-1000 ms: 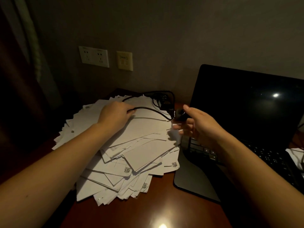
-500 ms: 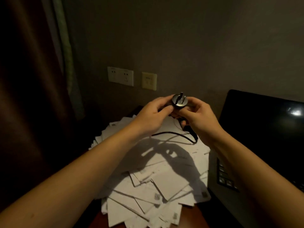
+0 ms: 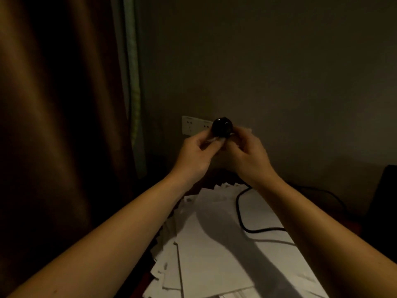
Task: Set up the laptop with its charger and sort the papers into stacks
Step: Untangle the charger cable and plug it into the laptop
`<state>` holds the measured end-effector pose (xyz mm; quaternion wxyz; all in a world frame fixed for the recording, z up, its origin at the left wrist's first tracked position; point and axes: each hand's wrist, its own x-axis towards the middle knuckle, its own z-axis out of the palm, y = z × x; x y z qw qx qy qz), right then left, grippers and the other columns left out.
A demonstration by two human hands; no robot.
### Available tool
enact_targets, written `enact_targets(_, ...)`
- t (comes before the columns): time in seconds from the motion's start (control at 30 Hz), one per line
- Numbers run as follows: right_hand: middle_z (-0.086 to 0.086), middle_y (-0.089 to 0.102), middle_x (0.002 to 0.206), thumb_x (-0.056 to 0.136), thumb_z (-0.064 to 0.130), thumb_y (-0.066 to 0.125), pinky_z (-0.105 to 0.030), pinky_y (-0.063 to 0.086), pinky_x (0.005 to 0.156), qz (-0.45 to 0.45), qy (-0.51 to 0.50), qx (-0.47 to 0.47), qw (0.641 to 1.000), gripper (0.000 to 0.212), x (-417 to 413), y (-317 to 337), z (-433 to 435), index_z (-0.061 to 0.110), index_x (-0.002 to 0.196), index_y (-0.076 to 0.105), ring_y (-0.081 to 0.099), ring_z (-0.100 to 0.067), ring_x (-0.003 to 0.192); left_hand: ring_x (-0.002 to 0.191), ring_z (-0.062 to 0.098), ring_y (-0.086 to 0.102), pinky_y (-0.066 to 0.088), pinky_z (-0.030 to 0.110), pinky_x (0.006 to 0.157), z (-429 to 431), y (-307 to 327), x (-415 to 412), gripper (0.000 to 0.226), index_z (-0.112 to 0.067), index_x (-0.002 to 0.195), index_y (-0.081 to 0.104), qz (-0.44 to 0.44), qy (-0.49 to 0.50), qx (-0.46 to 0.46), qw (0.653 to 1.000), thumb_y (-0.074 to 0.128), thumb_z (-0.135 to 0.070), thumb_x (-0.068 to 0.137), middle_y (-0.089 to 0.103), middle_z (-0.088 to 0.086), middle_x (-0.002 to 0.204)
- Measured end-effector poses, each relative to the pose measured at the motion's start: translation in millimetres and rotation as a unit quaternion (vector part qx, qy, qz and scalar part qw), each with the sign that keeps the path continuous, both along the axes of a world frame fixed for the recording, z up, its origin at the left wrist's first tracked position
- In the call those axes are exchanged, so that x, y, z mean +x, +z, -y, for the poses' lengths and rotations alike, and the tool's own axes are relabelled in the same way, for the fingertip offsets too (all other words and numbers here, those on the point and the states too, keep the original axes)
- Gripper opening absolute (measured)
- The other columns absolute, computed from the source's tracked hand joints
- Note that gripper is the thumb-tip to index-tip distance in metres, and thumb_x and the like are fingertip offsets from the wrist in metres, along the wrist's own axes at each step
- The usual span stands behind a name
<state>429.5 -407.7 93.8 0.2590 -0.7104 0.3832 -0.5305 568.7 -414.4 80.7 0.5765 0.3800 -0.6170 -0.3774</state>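
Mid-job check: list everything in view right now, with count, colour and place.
round black plastic plug: one, black, held up in front of the wall socket
white wall socket plate: one, white, on the wall, partly hidden behind the plug
thin black charger cable: one, black, looping over the papers
loose white paper sheets: one untidy pile, white, below the hands
open laptop: one, black, only its edge at far right
brown fabric curtain: one, brown, left
left hand: fingers pinch the plug
right hand: fingers grip the plug
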Motion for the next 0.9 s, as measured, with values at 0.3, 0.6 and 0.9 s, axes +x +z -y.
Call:
enact_targets(0.3,0.005,0.067,0.097,0.099,0.023,0.056,-0.015,0.046,0.059,-0.124,-0.079,0.004,0.989,0.023,25,-41,64,0.025,0.121,0.059,0.062,-0.001,0.072,0.104,0.008,0.069,0.053,0.026,0.092,53,-32,4,0.017,-0.022,0.11,0.075,-0.115,0.081,0.113,0.984,0.068,-0.028,0.095,0.075,-0.005,0.106)
enact_targets(0.6,-0.002,0.07,0.08,0.102,0.027,0.053,-0.033,0.057,0.065,-0.107,-0.093,0.028,0.989,0.024,30,-70,105,0.011,0.094,0.069,0.067,-0.012,0.07,0.096,0.02,0.073,0.056,0.036,0.089,95,-50,15,0.029,-0.014,0.105,0.074,-0.155,-0.005,0.279,0.948,0.064,-0.039,0.096,0.077,0.006,0.1)
enact_targets(0.9,-0.004,0.048,0.066,0.107,0.017,0.039,-0.022,0.031,0.051,-0.17,-0.033,0.148,0.974,0.038,35,-64,148,0.009,0.071,0.048,0.042,-0.008,0.055,0.092,0.022,0.07,0.059,0.032,0.079,137,-50,23,0.018,-0.012,0.099,0.071,-0.131,0.019,0.322,0.937,0.069,-0.03,0.095,0.073,0.009,0.102)
